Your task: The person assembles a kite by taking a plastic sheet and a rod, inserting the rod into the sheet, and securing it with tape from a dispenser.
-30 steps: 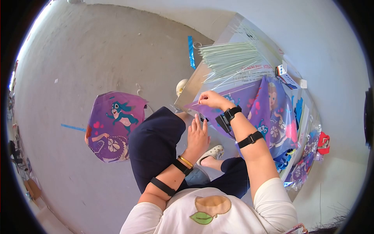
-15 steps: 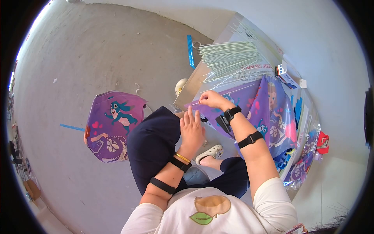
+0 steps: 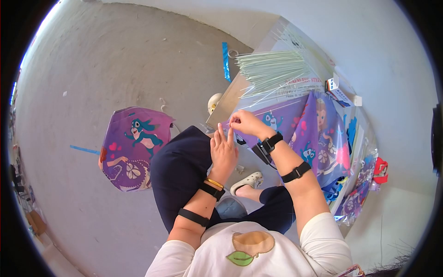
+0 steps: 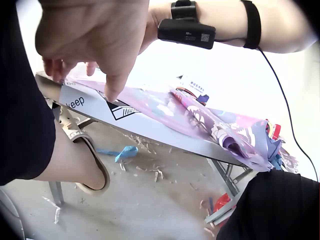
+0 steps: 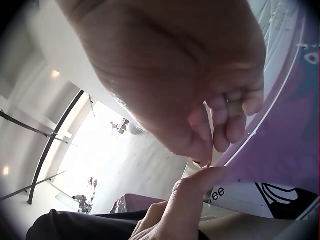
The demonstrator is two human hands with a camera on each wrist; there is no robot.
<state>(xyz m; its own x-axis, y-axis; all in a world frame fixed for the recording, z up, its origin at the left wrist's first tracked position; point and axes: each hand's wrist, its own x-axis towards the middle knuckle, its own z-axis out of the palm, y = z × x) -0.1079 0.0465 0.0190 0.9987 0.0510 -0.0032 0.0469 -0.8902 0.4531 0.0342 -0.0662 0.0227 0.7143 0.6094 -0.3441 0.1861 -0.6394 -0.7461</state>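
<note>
A purple printed sheet (image 3: 281,115) lies on the cardboard-topped table, its pointed corner towards the person. At that corner the right hand (image 3: 249,124) pinches a thin pale rod between thumb and forefinger; its other fingers are curled in the right wrist view, above the sheet (image 5: 280,135). Close beside it, the left hand (image 3: 224,154) has its fingers extended, with the fingertips at the sheet's corner. The left wrist view shows the left hand (image 4: 95,40) large, partly hiding the corner. Whether the left fingers touch the rod cannot be told.
Many pale thin rods (image 3: 272,69) are fanned out on the table's far part. A small box (image 3: 339,91) stands right of them. Another purple printed piece (image 3: 136,147) is left of the person's knee. A red item (image 3: 381,170) is at the far right.
The right hand has moved slightly left and towards the sheet's corner. The left hand has moved up and left, and its fingertips are now close beside the right fingers.
</note>
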